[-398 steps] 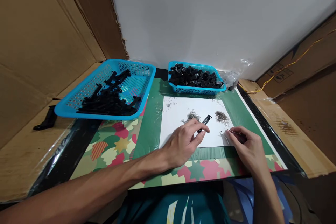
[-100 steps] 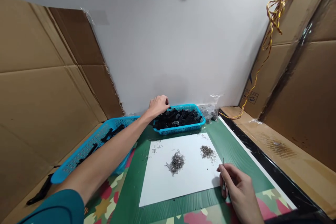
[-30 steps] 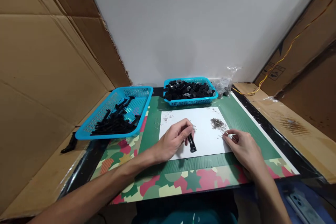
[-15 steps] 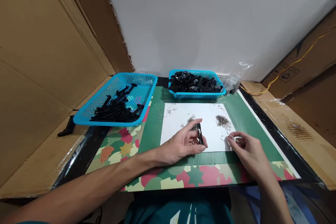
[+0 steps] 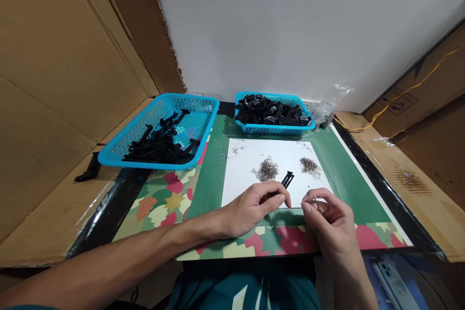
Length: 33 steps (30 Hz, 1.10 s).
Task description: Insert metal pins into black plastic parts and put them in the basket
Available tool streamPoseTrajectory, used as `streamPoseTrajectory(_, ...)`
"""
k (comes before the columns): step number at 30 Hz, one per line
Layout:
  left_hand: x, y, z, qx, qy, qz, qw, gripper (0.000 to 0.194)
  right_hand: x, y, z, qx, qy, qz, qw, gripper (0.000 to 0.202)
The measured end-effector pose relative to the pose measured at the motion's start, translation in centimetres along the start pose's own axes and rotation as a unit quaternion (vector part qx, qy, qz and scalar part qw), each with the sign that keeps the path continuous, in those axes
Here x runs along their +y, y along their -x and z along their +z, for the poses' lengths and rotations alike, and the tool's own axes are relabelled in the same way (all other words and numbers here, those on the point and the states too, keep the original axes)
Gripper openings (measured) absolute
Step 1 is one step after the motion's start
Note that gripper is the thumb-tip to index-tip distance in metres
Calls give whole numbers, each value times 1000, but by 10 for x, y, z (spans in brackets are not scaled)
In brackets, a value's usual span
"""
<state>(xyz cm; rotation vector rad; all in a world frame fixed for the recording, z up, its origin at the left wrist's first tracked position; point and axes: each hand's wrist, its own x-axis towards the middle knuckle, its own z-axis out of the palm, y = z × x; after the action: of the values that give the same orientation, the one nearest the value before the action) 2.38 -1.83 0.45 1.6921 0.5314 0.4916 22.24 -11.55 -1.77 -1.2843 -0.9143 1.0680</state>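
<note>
A slim black plastic part [image 5: 288, 179] sticks out beyond the curled fingers of my left hand [image 5: 256, 206], which rests at the front edge of a white sheet [image 5: 241, 179]. Just to the right, my right hand [image 5: 329, 208] pinches a thin metal tool [image 5: 315, 199] between thumb and forefinger. Two piles of tiny metal pieces lie on the sheet: one [image 5: 268, 169] behind my left hand, the other [image 5: 308, 165] behind my right hand. A few loose metal bits are scattered at the sheet's back left corner.
A blue basket [image 5: 105, 155] of long black parts stands at the left, and another [image 5: 278, 131] full of small black pieces at the back. A clear plastic bag [image 5: 329, 106] is beside it. Cardboard flanks both sides; a phone [image 5: 395, 283] lies below the table edge.
My left hand has lowered to the sheet and turned over, tilting the black part. My right hand has moved left, nearer to it, with the metal tool. The view has shifted slightly.
</note>
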Motion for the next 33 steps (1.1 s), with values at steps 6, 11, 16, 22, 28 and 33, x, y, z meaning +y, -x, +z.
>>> streamPoseTrajectory(6, -3, 0, 3, -30, 70, -16, 997, 35, 12, 3, 7, 12, 15, -34, 999, 22)
streamPoseTrajectory(11, -7, 1, 4, -23, 96, -23, 995, 33, 17, 3, 8, 15, 28, -49, 998, 17)
streamPoseTrajectory(16, -4, -1, 2, -27, 109, -37, 993, 34, 16, 2, 9, 23, 44, -51, 997, 16)
streamPoseTrajectory(22, -2, -3, -1, -40, 131, -59, 989, 40, 14, 4, 10, 32, 81, -75, 993, 18)
streamPoseTrajectory(28, -6, -2, -1, -31, 137, -56, 988, 40, 8, 4, 10, 24, 119, -59, 991, 22)
streamPoseTrajectory(33, -3, -1, 1, -19, 125, -55, 991, 40, 7, 5, 8, 8, 110, -23, 994, 29)
